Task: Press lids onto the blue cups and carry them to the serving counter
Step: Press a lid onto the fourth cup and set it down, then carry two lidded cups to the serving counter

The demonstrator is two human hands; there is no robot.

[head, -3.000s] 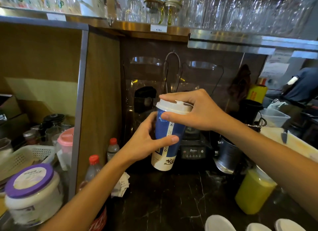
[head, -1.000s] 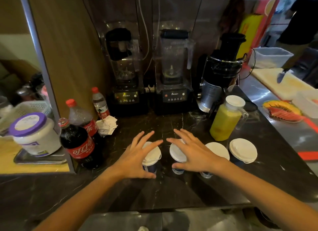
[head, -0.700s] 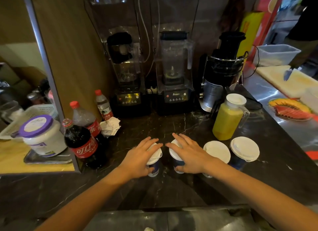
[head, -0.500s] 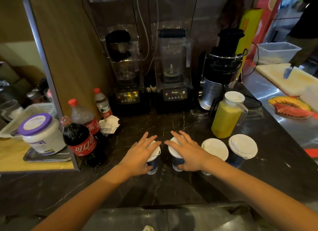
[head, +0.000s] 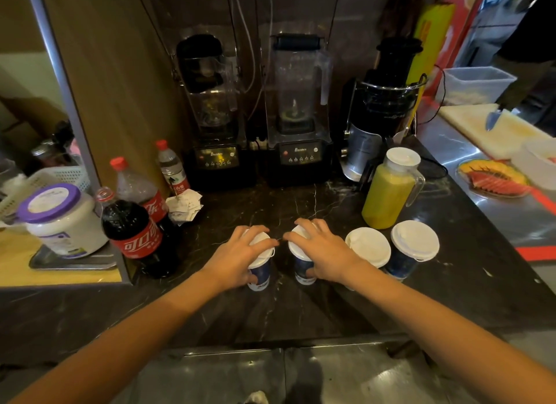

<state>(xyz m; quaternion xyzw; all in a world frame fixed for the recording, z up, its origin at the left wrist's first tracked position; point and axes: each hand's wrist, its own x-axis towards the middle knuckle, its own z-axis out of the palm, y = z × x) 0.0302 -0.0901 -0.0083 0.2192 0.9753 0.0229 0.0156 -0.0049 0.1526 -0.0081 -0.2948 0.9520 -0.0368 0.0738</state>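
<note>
Several blue cups with white lids stand in a row on the dark marble counter point(head: 301, 307). My left hand point(head: 239, 254) lies over the lid of the leftmost blue cup point(head: 260, 273), fingers curled over the rim and thumb down its side. My right hand point(head: 323, 250) grips the top of the second blue cup point(head: 302, 272) the same way. The third cup point(head: 369, 247) and fourth cup point(head: 415, 241) stand untouched just to the right, lids on.
A jug of yellow juice point(head: 388, 193) stands behind the cups. Two blenders point(head: 296, 109) and a juicer point(head: 388, 97) line the back. Cola bottles point(head: 132, 226) and a purple-lidded tub point(head: 60, 220) sit left. A fruit plate point(head: 493, 178) and cutting board point(head: 487, 127) lie right.
My hands went from lidding one raised cup to resting flat on two cups on the counter. Since then the fingers have curled down around both lids.
</note>
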